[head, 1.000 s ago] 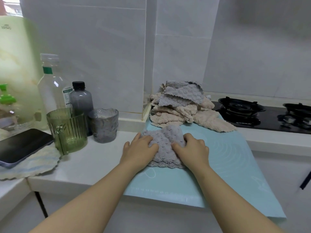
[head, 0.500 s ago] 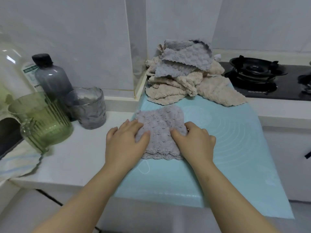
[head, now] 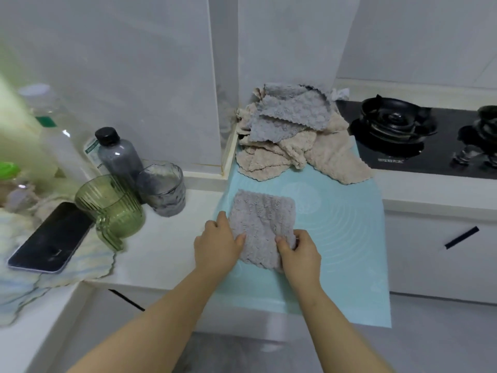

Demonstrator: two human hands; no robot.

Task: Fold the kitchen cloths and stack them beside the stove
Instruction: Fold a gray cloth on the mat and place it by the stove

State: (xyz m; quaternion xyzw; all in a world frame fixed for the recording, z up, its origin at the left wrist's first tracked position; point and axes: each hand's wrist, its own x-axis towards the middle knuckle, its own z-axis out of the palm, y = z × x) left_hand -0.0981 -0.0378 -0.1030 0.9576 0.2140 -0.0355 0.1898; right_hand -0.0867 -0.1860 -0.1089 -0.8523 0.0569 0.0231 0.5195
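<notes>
Hands meet near the mat's [head: 338, 238] front edge. The left hand [head: 217, 243] grips the folded grey cloth [head: 262, 219] by its left side, and the right hand [head: 298, 251] pinches its near right corner. Unfolded cloths [head: 293, 133] lie heaped at the mat's far edge, just beside the stove [head: 398, 130].

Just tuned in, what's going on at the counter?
A person is folding a grey cloth on the blue mat, with the left hand and right hand each pinching one side of it. A loose pile of cloths, grey and beige, lies behind it beside the stove. No neat folded stack shows yet.
</notes>
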